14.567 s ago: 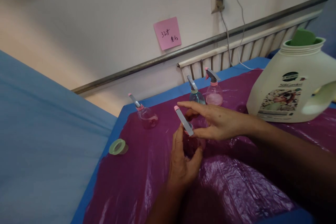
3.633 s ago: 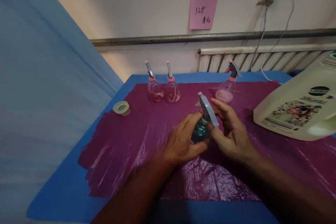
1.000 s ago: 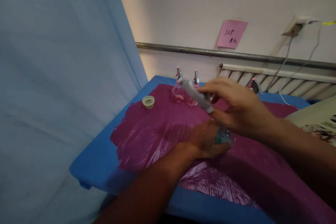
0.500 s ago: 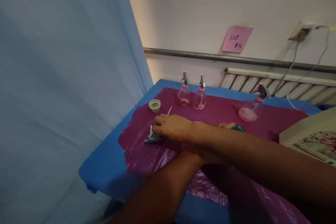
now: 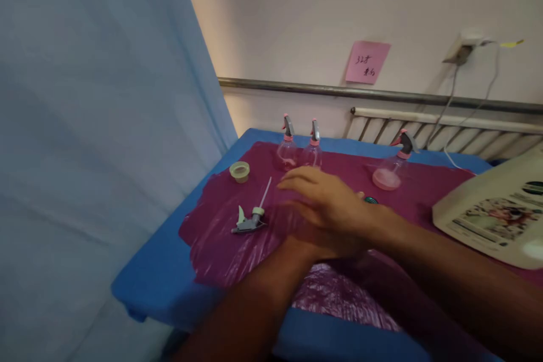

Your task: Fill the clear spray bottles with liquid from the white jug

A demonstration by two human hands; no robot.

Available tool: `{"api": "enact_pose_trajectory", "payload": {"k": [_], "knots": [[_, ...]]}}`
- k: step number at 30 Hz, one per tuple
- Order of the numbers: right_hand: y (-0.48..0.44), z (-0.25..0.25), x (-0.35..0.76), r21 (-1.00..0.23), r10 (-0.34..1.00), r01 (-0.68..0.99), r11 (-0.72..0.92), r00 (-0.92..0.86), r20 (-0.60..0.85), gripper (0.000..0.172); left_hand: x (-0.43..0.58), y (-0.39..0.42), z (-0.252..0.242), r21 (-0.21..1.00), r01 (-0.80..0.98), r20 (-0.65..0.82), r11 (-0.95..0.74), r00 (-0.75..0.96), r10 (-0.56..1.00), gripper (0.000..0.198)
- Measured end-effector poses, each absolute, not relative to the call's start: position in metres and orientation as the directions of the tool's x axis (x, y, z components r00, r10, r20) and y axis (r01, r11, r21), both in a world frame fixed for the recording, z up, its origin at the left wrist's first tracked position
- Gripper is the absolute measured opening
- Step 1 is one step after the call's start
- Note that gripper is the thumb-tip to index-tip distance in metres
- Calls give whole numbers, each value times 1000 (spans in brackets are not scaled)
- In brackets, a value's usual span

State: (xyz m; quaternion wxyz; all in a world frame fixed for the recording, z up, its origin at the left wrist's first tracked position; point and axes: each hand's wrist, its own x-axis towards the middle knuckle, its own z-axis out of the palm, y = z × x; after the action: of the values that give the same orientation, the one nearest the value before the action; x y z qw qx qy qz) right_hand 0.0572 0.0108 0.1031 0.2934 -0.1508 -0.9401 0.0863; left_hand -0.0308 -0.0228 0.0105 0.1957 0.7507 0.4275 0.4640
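My right hand [image 5: 318, 192] hovers over the pink plastic sheet with its fingers stretched out and nothing in them. Left of it lies a grey spray trigger head [image 5: 249, 223] on its side, its thin white tube [image 5: 266, 192] pointing away from me. My right forearm crosses above my left wrist. My left hand [image 5: 324, 246] is mostly hidden underneath; a fingertip shows beside a green ring-shaped rim [image 5: 371, 201], and the rest of what it grips is covered. A small pale yellow-green cup [image 5: 240, 172] stands beyond the trigger head.
Two pink-necked spray bottles [image 5: 287, 153] stand at the back, and another spray bottle [image 5: 388, 175] with pink liquid is further right. A large cream jug [image 5: 492, 209] occupies the right side. A blue curtain [image 5: 106, 124] hangs left of the blue-covered table [image 5: 156, 271].
My right hand has let go of the spray trigger head and moved right, leaving it on the sheet. The view has shifted slightly to the right. My left hand stays by the green rim.
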Motion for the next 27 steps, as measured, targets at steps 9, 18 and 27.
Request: {"api": "enact_pose_trajectory", "payload": {"k": [9, 18, 27], "knots": [[7, 97, 240, -356, 568, 626, 694, -171, 805, 28, -43, -23, 26, 769, 161, 593, -619, 180, 784, 77], [-59, 30, 314, -588, 806, 721, 368, 68, 588, 30, -40, -12, 43, 826, -248, 503, -506, -80, 860, 78], [-123, -11, 344, -714, 925, 688, 134, 172, 339, 40, -67, 7, 79, 765, -530, 251, -365, -277, 928, 81]]}}
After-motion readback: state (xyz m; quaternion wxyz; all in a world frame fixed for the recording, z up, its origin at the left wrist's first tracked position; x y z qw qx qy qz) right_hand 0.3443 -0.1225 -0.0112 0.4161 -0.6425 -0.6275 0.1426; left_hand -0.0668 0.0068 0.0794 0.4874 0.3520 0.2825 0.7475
